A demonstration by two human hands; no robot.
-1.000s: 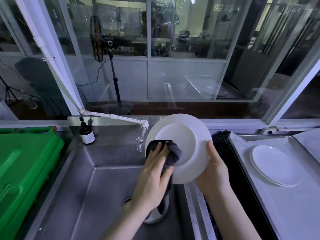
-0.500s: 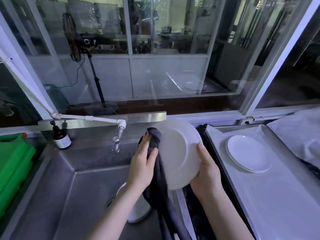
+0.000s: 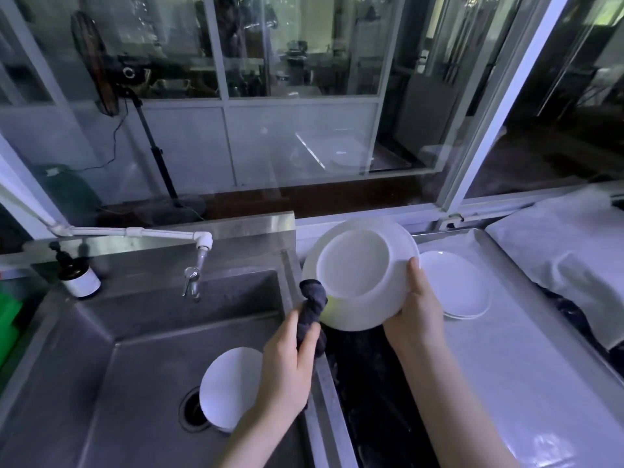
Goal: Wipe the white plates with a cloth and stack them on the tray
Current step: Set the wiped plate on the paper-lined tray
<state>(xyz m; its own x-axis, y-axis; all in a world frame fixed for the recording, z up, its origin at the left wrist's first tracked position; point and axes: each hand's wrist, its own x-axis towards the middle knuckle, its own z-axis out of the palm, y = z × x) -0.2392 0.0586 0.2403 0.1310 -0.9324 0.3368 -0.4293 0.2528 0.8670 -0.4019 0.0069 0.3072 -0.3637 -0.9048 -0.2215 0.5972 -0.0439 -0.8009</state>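
White plate (image 3: 358, 275) is sitting tilted, underside facing us.
Right hand (image 3: 417, 315) is gripping its right rim; left hand (image 3: 287, 369) is clutching the dark cloth (image 3: 312, 305) against its lower-left edge.

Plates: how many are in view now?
3: a plate in the right hand, a plate in the sink, a plate atop the tray stack; more may hide beneath the last two.

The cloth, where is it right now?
Head view, centre: the cloth is gripped in the left hand at the right edge of the sink, touching the lower-left rim of the held plate.
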